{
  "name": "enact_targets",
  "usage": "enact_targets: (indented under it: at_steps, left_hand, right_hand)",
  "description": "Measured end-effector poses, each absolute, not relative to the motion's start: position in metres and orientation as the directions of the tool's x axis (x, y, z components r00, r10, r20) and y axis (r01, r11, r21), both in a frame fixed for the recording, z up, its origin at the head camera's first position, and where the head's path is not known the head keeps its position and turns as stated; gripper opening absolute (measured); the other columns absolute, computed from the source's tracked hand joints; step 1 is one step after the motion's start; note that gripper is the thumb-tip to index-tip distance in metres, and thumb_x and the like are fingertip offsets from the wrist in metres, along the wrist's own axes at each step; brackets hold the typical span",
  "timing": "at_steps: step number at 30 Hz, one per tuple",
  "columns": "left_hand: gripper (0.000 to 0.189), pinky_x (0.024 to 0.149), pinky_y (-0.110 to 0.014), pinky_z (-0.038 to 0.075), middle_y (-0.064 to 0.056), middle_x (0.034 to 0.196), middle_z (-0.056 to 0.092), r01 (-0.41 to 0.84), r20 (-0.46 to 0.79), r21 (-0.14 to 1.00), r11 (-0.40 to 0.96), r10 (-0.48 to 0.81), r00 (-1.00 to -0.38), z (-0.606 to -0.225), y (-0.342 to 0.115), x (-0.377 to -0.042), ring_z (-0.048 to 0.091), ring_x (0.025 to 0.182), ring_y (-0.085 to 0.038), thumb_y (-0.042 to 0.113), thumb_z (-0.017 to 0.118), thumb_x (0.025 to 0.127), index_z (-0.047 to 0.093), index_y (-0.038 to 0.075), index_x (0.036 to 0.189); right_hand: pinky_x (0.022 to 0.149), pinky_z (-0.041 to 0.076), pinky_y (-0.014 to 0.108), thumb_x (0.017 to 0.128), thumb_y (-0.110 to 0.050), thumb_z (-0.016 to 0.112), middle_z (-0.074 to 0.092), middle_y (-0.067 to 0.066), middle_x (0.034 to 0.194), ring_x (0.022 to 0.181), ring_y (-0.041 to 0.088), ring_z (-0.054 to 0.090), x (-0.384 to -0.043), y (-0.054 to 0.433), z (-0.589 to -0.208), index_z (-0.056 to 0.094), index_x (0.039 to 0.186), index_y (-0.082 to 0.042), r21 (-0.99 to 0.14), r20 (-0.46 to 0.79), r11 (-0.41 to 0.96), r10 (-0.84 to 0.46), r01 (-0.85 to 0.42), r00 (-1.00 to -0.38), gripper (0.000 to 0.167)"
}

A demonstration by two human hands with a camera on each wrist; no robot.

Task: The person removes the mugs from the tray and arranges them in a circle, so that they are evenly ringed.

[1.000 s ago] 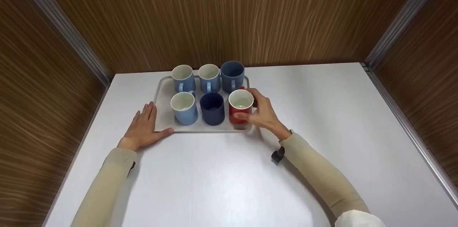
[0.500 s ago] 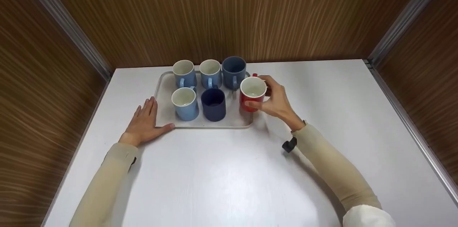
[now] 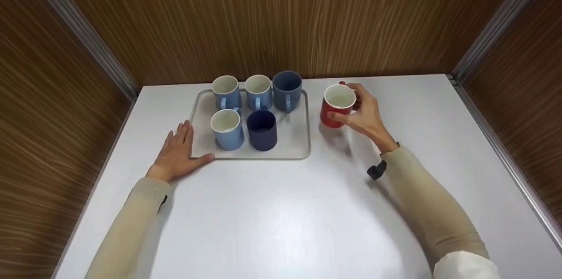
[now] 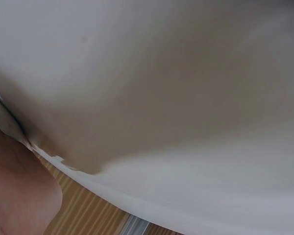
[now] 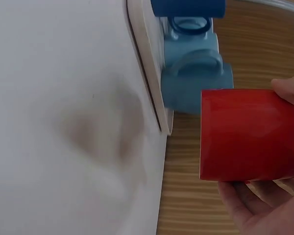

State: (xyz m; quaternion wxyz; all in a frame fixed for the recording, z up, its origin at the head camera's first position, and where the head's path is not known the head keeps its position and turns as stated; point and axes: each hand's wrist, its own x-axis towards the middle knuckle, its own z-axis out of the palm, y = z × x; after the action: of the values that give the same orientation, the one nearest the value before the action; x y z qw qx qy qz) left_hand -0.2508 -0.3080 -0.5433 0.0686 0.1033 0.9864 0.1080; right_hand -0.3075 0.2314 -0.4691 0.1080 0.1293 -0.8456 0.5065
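A red mug (image 3: pixel 334 112) with a white inside is gripped in my right hand (image 3: pixel 366 114), thumb on its near side and fingers round the back. It hangs above the table to the right of the tray (image 3: pixel 292 145); the right wrist view shows the mug (image 5: pixel 250 134) clear of the table surface. My left hand (image 3: pixel 175 153) lies flat with straight fingers at the tray's left front corner, its thumb along the front edge. On the tray stand three mugs in the back row, among them a grey-blue mug (image 3: pixel 287 92), and a light blue mug (image 3: pixel 228 132) and navy mug (image 3: pixel 262 132) in front.
The white table (image 3: pixel 263 208) is bounded by a wood-grain back panel (image 3: pixel 281 19) and side panels with metal corner strips. Black wrist gear (image 3: pixel 376 170) sits on my right forearm, close over the table.
My right hand has lifted the red mug from the tray's front right corner and carried it right, past the tray's edge. The left hand has stayed at the tray's corner.
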Motion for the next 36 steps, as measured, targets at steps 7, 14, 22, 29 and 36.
enact_targets:
  at_steps: [7, 14, 22, 29, 36]
  left_hand:
    - [0.130, 0.135, -0.060, -0.003, -0.023, 0.179, -0.005, 0.187, -0.106, 0.228, 0.955, 0.215, -0.971, -0.545, -0.309, -0.247, -0.002, 0.167, -0.042, 0.091, 0.046, 0.091, 0.005, -0.005, 0.169]
    - [0.129, 0.135, -0.060, 0.000, -0.023, 0.179, -0.003, 0.197, -0.100, 0.231, 0.953, 0.224, -0.969, -0.545, -0.307, -0.245, 0.000, 0.167, -0.042, 0.090, 0.047, 0.091, 0.006, -0.006, 0.169]
    - [0.128, 0.135, -0.059, 0.000, -0.023, 0.179, -0.004, 0.200, -0.104, 0.223, 0.954, 0.227, -0.968, -0.546, -0.308, -0.246, -0.001, 0.167, -0.042, 0.089, 0.047, 0.092, 0.006, -0.006, 0.168]
    - [0.129, 0.135, -0.059, -0.001, -0.022, 0.179, -0.004, 0.185, -0.112, 0.230, 0.955, 0.215, -0.970, -0.542, -0.307, -0.246, -0.002, 0.167, -0.041, 0.090, 0.045, 0.091, 0.005, -0.004, 0.169]
    - [0.129, 0.135, -0.060, -0.003, -0.022, 0.179, -0.006, 0.187, -0.113, 0.239, 0.953, 0.219, -0.969, -0.542, -0.308, -0.249, -0.004, 0.167, -0.041, 0.090, 0.045, 0.092, 0.004, -0.005, 0.169]
  right_hand:
    - [0.114, 0.052, 0.057, 0.082, -0.027, 0.092, 0.064, 0.018, 0.142, 0.128, 0.037, 0.063, -0.317, 0.253, -0.467, 0.052, 0.146, -0.007, -0.841, 0.249, 0.486, -0.043, -0.238, -0.967, 0.078]
    - [0.118, 0.048, 0.059, 0.084, -0.027, 0.091, 0.059, 0.018, 0.149, 0.136, 0.038, 0.058, -0.325, 0.273, -0.467, 0.047, 0.150, -0.008, -0.846, 0.189, 0.510, 0.013, -0.157, -0.982, 0.081]
    - [0.121, 0.045, 0.059, 0.083, -0.028, 0.092, 0.055, 0.019, 0.155, 0.141, 0.040, 0.055, -0.336, 0.290, -0.468, 0.043, 0.152, -0.008, -0.852, 0.130, 0.520, 0.086, -0.067, -0.988, 0.087]
    - [0.123, 0.041, 0.060, 0.084, -0.028, 0.091, 0.049, 0.021, 0.160, 0.147, 0.040, 0.050, -0.346, 0.302, -0.476, 0.037, 0.157, -0.007, -0.844, 0.084, 0.536, 0.112, -0.011, -0.990, 0.093]
    - [0.124, 0.041, 0.058, 0.085, -0.030, 0.090, 0.050, 0.019, 0.159, 0.147, 0.038, 0.049, -0.353, 0.310, -0.482, 0.037, 0.157, -0.008, -0.846, 0.045, 0.531, 0.149, 0.041, -0.988, 0.093]
